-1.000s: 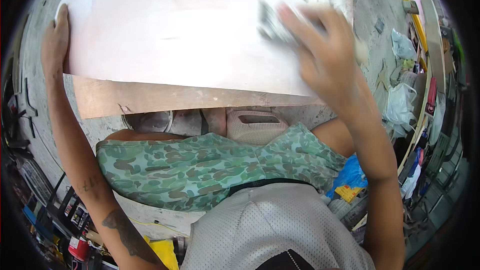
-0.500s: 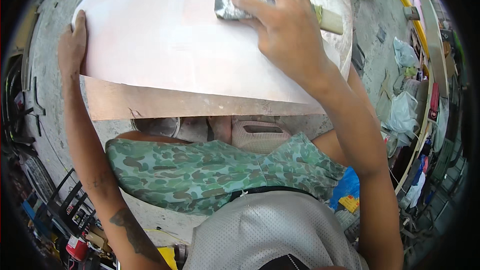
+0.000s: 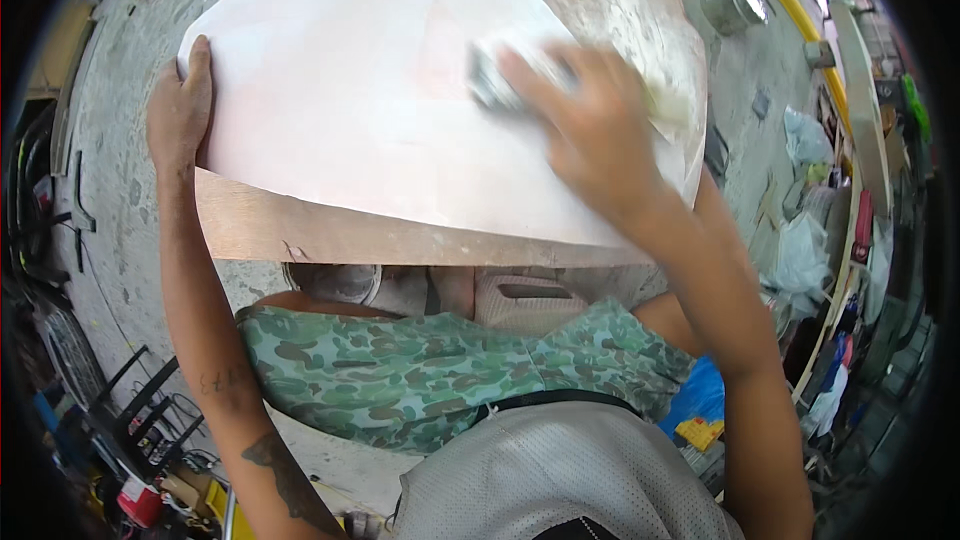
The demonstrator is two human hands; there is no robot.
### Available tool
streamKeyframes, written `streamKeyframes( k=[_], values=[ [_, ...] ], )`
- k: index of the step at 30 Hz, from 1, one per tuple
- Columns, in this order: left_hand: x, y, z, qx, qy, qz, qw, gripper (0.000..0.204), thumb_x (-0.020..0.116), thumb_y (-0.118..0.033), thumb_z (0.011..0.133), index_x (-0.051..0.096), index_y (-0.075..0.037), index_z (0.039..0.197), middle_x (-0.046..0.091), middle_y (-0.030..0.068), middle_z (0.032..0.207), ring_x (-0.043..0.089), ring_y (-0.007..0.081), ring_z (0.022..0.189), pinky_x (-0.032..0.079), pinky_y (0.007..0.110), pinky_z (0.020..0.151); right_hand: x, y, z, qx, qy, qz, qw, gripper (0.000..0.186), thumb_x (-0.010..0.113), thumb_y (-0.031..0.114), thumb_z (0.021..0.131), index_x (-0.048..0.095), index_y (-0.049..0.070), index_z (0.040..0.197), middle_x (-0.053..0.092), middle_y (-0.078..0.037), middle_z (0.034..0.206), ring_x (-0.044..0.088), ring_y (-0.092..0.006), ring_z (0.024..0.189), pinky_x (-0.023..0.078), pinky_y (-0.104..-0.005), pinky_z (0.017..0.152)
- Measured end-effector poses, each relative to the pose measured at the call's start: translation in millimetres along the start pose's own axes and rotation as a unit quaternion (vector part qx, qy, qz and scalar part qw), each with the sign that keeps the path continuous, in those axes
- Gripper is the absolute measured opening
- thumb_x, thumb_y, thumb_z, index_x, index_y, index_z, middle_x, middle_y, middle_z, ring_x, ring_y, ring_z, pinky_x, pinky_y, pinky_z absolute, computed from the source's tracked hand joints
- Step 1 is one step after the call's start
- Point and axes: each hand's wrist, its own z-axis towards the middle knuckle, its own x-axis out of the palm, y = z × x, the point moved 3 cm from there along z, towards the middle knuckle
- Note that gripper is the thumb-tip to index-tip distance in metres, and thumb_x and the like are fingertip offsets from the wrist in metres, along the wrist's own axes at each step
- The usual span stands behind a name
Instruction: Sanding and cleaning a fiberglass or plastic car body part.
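Currently: left hand [image 3: 180, 115], palm down, fingers flat, pressing the left edge of a white sheet [image 3: 360, 100]. Right hand [image 3: 590, 130], blurred, clenched around a brush [image 3: 495, 80] laid on the sheet just left of its fingers. Sheet lies on a plywood table [image 3: 300, 235] under both hands. Tin can [image 3: 730, 5] beyond the right hand, well apart.

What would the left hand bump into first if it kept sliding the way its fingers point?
Probably nothing solid: the left hand lies on the white sheet's left edge, fingers pointing up along it. Beyond lies only more sheet edge, then grey floor, though depth is hard to judge.
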Motion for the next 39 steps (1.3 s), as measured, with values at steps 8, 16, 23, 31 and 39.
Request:
streamKeyframes(
  k=[8,16,23,31,39],
  values=[
    [-8,-28,5,-0.008,0.027,-0.006,1.000,0.080,0.042,-0.064,0.093,0.061,0.005,0.129,0.067,0.0312,0.115,0.068,0.0416,0.108,0.048,0.047,0.099,0,-37,44,0.015,-0.020,-0.007,1.000,0.044,0.060,0.001,0.079,0.067,0.016,0.120,0.060,-0.018,0.101,0.058,-0.0354,0.093,0.047,-0.0471,0.077],
    [-17,-24,-3,0.003,0.010,0.028,1.000,0.074,0.044,-0.061,0.094,0.062,0.003,0.127,0.066,0.0317,0.116,0.065,0.0439,0.111,0.048,0.049,0.098,-28,-41,-41,0.043,0.039,0.058,0.997,0.050,0.067,0.001,0.077,0.069,0.016,0.125,0.057,-0.018,0.098,0.057,-0.0346,0.091,0.048,-0.0449,0.076],
    [-1,-23,-7,0.016,-0.007,-0.005,1.000,0.069,0.044,-0.056,0.096,0.061,0.004,0.123,0.066,0.0317,0.116,0.063,0.0467,0.111,0.047,0.050,0.097,22,-62,83,0.008,-0.045,0.018,0.999,0.039,0.068,0.007,0.083,0.068,0.014,0.122,0.054,-0.018,0.094,0.056,-0.0338,0.087,0.048,-0.0460,0.075],
    [-31,-57,-12,-0.018,0.027,0.023,0.999,0.066,0.043,-0.054,0.097,0.062,0.007,0.113,0.068,0.0321,0.107,0.066,0.0456,0.103,0.049,0.051,0.091,-13,-59,37,0.054,0.009,0.017,0.998,0.039,0.065,0.005,0.081,0.067,0.012,0.119,0.053,-0.019,0.089,0.056,-0.0345,0.085,0.048,-0.0440,0.074],
    [-31,-31,-18,0.001,-0.002,0.028,1.000,0.063,0.046,-0.051,0.098,0.062,0.008,0.112,0.067,0.0327,0.109,0.066,0.0462,0.103,0.050,0.051,0.092,-4,-51,31,0.041,0.000,0.031,0.999,0.039,0.068,0.008,0.082,0.065,0.012,0.121,0.053,-0.018,0.090,0.056,-0.0355,0.086,0.048,-0.0459,0.074]
  ],
)
